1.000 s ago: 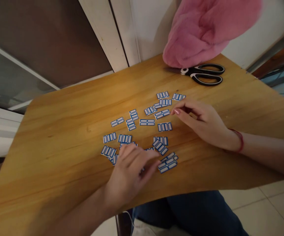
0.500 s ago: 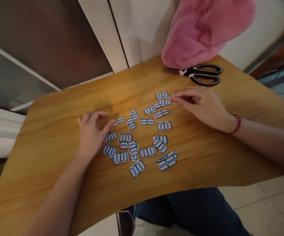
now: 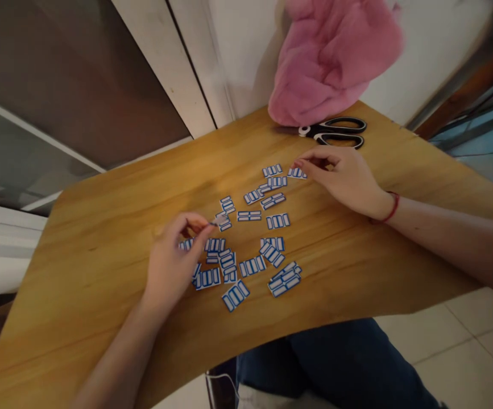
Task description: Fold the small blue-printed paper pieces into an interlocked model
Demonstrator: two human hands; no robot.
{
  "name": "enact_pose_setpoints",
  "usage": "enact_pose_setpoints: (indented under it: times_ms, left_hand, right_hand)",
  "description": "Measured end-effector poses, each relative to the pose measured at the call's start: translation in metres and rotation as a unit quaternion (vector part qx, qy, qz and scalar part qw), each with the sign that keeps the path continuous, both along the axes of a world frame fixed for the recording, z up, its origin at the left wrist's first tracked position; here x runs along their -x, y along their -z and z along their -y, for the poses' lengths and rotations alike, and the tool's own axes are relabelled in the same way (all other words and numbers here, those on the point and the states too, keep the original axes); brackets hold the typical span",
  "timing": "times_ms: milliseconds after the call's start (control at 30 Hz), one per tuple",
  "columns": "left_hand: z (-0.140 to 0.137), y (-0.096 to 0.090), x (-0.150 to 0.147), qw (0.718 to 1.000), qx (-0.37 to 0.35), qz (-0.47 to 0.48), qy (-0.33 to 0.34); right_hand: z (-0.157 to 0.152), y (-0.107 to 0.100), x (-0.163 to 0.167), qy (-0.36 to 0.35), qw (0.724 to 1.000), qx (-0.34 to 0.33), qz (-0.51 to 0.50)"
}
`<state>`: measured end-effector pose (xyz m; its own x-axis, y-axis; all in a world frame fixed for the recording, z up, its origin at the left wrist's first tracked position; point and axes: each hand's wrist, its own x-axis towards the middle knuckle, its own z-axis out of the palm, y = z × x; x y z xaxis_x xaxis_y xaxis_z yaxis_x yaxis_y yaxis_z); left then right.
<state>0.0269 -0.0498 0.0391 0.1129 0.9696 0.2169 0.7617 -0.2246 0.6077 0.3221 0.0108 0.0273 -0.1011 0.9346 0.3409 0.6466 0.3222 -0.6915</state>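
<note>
Between the thumb and index finger of my left hand [image 3: 178, 250] is a small blue-bordered label sticker [image 3: 219, 220], lifted a little and seen nearly edge-on. My right hand [image 3: 340, 179] pinches the corner of another label sticker [image 3: 298, 173] at the far right of the group. Several more white label stickers with blue frames lie scattered between my hands. Some overlap, such as the small stack [image 3: 286, 281] at the near right and the cluster [image 3: 228, 264] at the near left. My left hand partly covers a few of them.
Black-and-white handled scissors [image 3: 335, 132] lie at the back of the wooden table [image 3: 114, 227], their blades partly under a fluffy pink cloth [image 3: 327, 62]. A white wall and a framed door stand behind. The table's near edge is above my legs [image 3: 340, 363].
My left hand has picked a label sticker up off the table and moved right with it. My right hand has drawn its label sticker slightly apart from the others. The view has shifted a little.
</note>
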Motion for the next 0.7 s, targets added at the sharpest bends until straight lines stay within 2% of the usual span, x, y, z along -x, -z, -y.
enact_pose_setpoints:
  times_ms: [100, 200, 333, 400, 633, 700]
  left_hand:
    - [0.031, -0.002, -0.027, 0.991, 0.052, 0.047, 0.114]
    - [0.054, 0.005, -0.052, 0.979, 0.076, 0.005, 0.188]
    - [0.064, 0.018, -0.062, 0.978, 0.077, -0.055, 0.183]
    - [0.064, 0.02, -0.061, 0.981, 0.061, -0.067, 0.172]
    - [0.055, 0.008, -0.05, 0.981, 0.009, -0.051, 0.187]
    - [0.052, 0.007, -0.047, 0.98, -0.008, -0.047, 0.191]
  right_hand:
    - [-0.004, 0.001, -0.003, -0.026, 0.999, -0.005, 0.021]
    - [-0.004, 0.004, -0.001, -0.085, 0.993, -0.013, 0.084]
    - [0.003, 0.009, 0.008, -0.155, 0.975, -0.017, 0.157]
    - [0.005, 0.012, 0.011, -0.167, 0.969, -0.019, 0.184]
    - [0.001, 0.011, 0.011, -0.173, 0.968, 0.031, 0.182]
    - [0.001, 0.007, 0.009, -0.168, 0.97, 0.023, 0.172]
